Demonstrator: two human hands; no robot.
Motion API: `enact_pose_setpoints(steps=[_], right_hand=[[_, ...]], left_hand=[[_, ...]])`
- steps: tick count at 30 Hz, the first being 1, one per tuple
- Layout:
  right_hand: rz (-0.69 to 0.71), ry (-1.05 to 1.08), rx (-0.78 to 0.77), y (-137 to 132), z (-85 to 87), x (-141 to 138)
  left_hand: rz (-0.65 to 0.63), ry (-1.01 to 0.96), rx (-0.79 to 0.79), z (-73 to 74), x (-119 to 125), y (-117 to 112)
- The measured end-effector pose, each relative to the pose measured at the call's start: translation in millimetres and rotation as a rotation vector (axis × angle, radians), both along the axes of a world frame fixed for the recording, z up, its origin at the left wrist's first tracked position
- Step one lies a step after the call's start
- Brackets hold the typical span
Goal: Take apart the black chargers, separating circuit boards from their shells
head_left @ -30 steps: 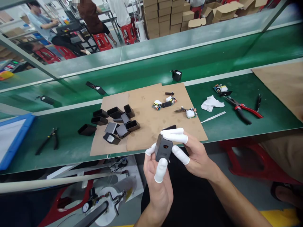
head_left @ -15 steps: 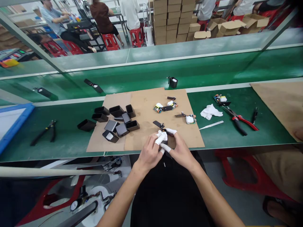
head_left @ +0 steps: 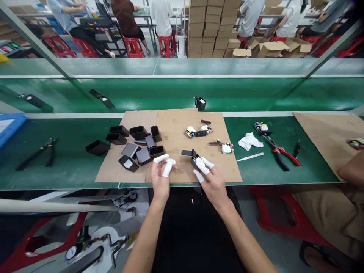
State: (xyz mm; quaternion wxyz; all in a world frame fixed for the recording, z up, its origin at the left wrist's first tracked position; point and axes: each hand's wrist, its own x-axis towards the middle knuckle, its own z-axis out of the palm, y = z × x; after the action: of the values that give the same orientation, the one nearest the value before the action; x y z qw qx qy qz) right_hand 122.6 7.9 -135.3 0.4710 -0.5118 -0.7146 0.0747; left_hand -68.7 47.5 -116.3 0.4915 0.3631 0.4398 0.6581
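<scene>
My right hand [head_left: 214, 184], white covers on its fingertips, grips a small black rectangular case [head_left: 195, 162] over the front of the cardboard. A flat black end piece [head_left: 188, 152] juts out from the case's far end towards the left. My left hand [head_left: 161, 178] is apart from it, in front of the pile of black cases. Its covered thumb and fingers are drawn together; whatever may be between them is too small to make out. Beside it lie several open black cases [head_left: 138, 132], one bearing a white label.
Circuit boards [head_left: 226, 148] lie on the cardboard [head_left: 173, 125]. To the right are a white cloth [head_left: 250, 141], a thin metal strip [head_left: 250, 156] and red-handled pliers [head_left: 281, 154]; black pliers [head_left: 36, 154] lie left. Black units rest on the green belt [head_left: 148, 93] behind. A neighbour's arm [head_left: 352, 168] shows right.
My left hand has come away from the black case and moved left towards the pile. My right hand keeps the case. The view has tilted and shifted slightly.
</scene>
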Motion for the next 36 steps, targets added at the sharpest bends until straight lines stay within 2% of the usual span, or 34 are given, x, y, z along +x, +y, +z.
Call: enact_pose_setpoints(steps=[3, 6, 16, 26, 36], right_hand=[[-0.030, -0.025, 0.062, 0.5, -5.0, -0.8], [-0.047, -0.038, 0.103, -1.7, -6.4, 2.3], [-0.041, -0.013, 0.050, -3.3, -3.5, 6.9], [-0.050, 0.004, 0.040, -0.2, 0.3, -1.7], [-0.017, 0.009, 0.040, 1.4, 1.3, 2.6]], left_hand=[[0.027, -0.088, -0.013, 1.6, -3.0, 2.4], [0.016, -0.094, -0.010, 0.2, -3.9, 1.2], [-0.005, -0.041, 0.002, -7.0, -4.4, -1.8], [-0.020, -0.034, 0.014, -5.2, -4.5, -2.7], [-0.024, -0.024, 0.010, -6.0, -5.0, -3.4]])
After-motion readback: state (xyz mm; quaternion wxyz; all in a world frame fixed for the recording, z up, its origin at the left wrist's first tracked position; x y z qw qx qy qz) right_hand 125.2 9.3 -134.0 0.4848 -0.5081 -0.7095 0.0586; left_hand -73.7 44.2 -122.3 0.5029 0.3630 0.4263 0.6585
